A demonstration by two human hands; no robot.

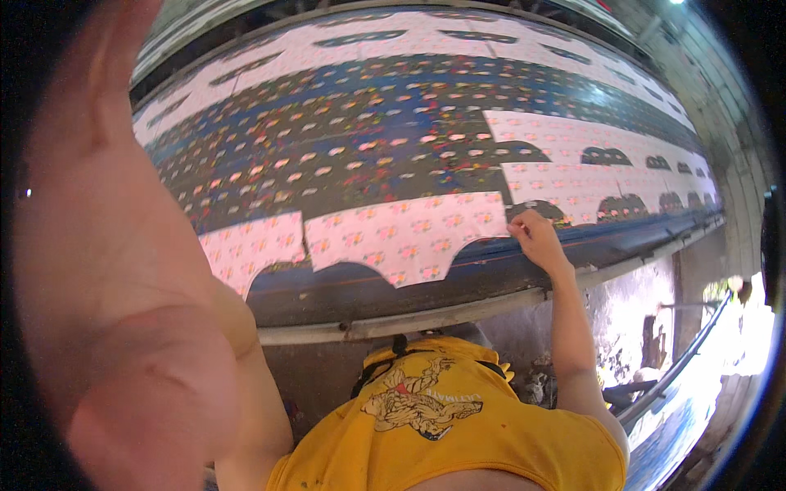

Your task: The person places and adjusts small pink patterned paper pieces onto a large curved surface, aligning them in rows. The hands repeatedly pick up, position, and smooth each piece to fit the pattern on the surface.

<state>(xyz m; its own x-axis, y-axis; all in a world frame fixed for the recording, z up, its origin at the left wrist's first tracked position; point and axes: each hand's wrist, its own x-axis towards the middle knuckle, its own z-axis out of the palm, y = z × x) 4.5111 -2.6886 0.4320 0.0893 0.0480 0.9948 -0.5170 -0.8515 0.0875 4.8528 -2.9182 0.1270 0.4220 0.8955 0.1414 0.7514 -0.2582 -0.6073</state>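
Pink pieces of floral-printed fabric with curved cutouts lie along the near edge of a long dark table. My right hand (536, 239) is closed in a pinch at the lower right corner of the middle fabric piece (401, 233). Another fabric piece (254, 245) lies just left of it, with a narrow gap between the two. My left hand (123, 237) is raised very close in front of the view and fills the left side, large and blurred. Its fingers are mostly cut off or smeared, and I see nothing in it.
The long table (368, 299) bears multicoloured print marks across its middle. More pink floral fabric (565, 131) with cutouts lies at the right, and another row (286, 61) runs along the far side. A pale rail (426, 317) edges the table close to my body. A wall (720, 98) stands at right.
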